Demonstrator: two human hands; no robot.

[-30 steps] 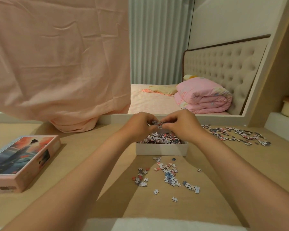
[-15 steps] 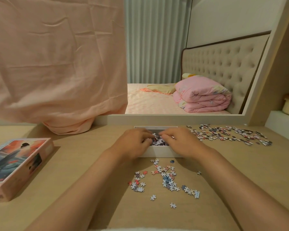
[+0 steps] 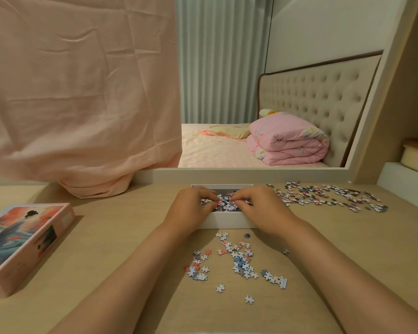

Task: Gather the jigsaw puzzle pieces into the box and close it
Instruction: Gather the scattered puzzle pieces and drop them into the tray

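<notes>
A shallow white box [image 3: 225,222] stands on the desk at centre, partly filled with puzzle pieces [image 3: 225,203]. My left hand [image 3: 191,206] and my right hand [image 3: 260,208] are both down inside it. Their curled fingertips meet over the middle and pinch pieces in the heap. A loose scatter of pieces [image 3: 238,260] lies in front of the box between my forearms. A bigger spread of pieces [image 3: 328,196] lies to the right. The pink picture lid [image 3: 22,239] rests face up at the far left.
A peach cloth [image 3: 82,97] hangs down onto the desk at the back left. A mirror behind the box reflects a bed and a folded pink quilt [image 3: 287,141]. A raised shelf step [image 3: 405,182] borders the desk on the right.
My hands, which held a clump of pieces above the box, have dropped down into it. My view has tilted slightly lower and closer.
</notes>
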